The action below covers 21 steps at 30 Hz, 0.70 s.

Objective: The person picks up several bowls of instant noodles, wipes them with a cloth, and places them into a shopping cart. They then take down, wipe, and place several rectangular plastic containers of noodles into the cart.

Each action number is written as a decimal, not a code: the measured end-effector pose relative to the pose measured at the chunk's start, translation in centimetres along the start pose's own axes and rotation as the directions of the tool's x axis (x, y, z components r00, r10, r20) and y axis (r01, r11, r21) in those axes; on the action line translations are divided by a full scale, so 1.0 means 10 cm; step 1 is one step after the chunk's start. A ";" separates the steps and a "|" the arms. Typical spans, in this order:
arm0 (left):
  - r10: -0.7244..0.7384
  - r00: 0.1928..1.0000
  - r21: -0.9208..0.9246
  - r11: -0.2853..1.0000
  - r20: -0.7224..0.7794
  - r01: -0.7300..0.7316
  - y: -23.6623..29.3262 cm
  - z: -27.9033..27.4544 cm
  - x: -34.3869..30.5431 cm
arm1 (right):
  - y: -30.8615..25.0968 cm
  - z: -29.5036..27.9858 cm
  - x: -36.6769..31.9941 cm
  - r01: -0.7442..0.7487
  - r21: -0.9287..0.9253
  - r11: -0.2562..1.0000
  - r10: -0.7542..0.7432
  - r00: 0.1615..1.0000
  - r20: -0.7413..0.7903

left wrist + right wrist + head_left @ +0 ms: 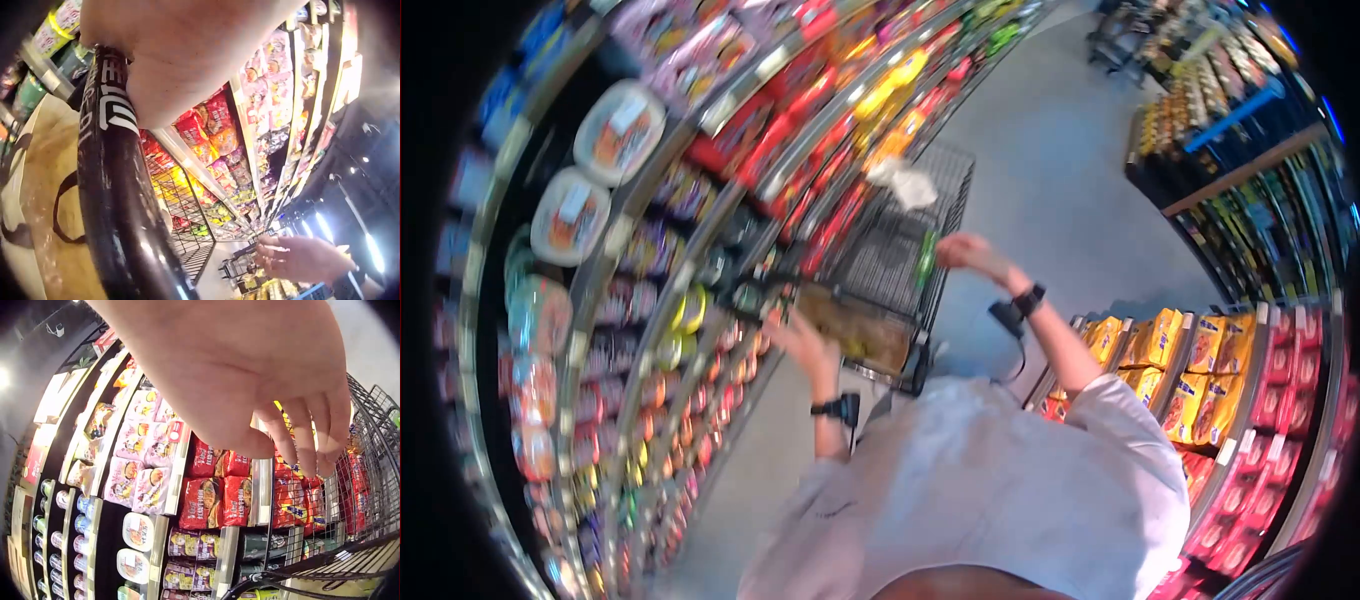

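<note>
My left hand (805, 345) is at the left end of the shopping cart handle (119, 181). In the left wrist view it grips the black bar, its fingers mostly hidden. My right hand (970, 252) hovers near the right side of the wire shopping cart (968, 190), fingers loosely bent and holding nothing. Seen in the right wrist view, its fingers hang apart in front of the basket wires. A brown bag (50, 187) with dark handles sits just beyond the bar. Farther forward in the cart lie a white crumpled item (912, 188) and a green item (926, 257).
Shelves of packaged noodles (203, 500) and bowls (138, 530) run close along the left. The grey aisle floor (1050, 130) stretches ahead. A display stand (1230, 120) is at the far right, and yellow packets (1200, 370) fill shelves nearer on the right.
</note>
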<state>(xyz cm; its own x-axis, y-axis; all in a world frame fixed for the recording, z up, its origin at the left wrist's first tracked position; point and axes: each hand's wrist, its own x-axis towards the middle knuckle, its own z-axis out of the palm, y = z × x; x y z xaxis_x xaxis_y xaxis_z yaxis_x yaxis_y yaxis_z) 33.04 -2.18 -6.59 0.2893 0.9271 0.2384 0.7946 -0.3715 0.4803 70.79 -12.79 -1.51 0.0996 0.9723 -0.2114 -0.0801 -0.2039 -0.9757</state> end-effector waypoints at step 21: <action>-0.419 0.896 0.232 0.895 0.146 0.381 0.59 -0.31 0.30 | 2.54 -1.21 3.29 -0.243 -0.842 0.482 0.348 0.935 -0.071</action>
<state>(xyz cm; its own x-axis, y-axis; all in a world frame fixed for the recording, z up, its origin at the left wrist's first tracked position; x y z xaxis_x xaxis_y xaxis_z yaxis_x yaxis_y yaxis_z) 36.97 -1.79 -0.42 0.0044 0.9938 -0.1109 0.9454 0.0320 0.3245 84.04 12.64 -33.96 0.1352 0.8297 -0.5415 0.7721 -0.4308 -0.4672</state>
